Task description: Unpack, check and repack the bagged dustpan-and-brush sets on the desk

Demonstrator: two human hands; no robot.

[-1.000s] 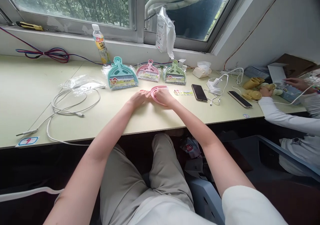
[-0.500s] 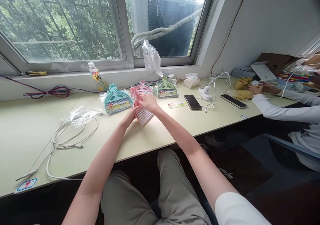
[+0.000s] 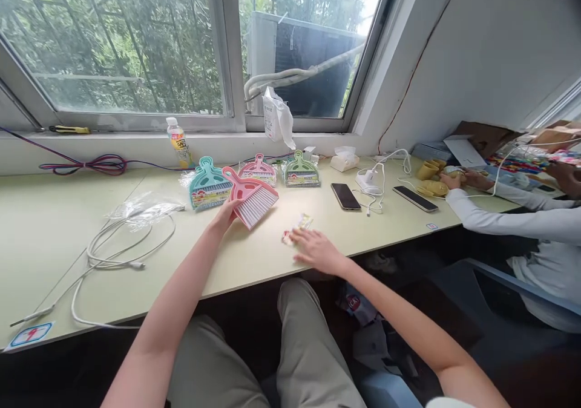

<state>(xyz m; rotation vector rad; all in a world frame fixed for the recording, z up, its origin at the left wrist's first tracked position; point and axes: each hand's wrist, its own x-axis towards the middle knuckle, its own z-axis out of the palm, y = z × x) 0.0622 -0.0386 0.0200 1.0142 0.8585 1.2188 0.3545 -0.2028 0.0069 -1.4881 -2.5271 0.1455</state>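
Note:
A pink dustpan (image 3: pixel 242 189) with a matching white-bristled brush (image 3: pixel 257 207) nested in it tilts above the front half of the desk. My left hand (image 3: pixel 226 213) is closed on the set's left edge. To the right, my right hand (image 3: pixel 319 252) lies low over the desktop, fingers stretched out and thumb apart. Its fingertips touch a small colourful label card (image 3: pixel 297 229), partly covered and slightly blurred. Behind the dustpan stand wrapped dustpan sets: a teal one (image 3: pixel 207 184), a pink one (image 3: pixel 258 169) and a green one (image 3: pixel 301 171).
Clear plastic wrap (image 3: pixel 145 207) and a white cable (image 3: pixel 106 256) lie at left. A drink bottle (image 3: pixel 178 143) stands by the window. Rightward are a tissue pack (image 3: pixel 344 158), a phone (image 3: pixel 345 196), a charger (image 3: pixel 368 181), another phone (image 3: pixel 414 198) and a co-worker's hands (image 3: pixel 454 181).
My right hand has let go of the pink dustpan set and moved right and nearer. The label card has slid toward me, turned. My left hand still holds the set, now swung flatter.

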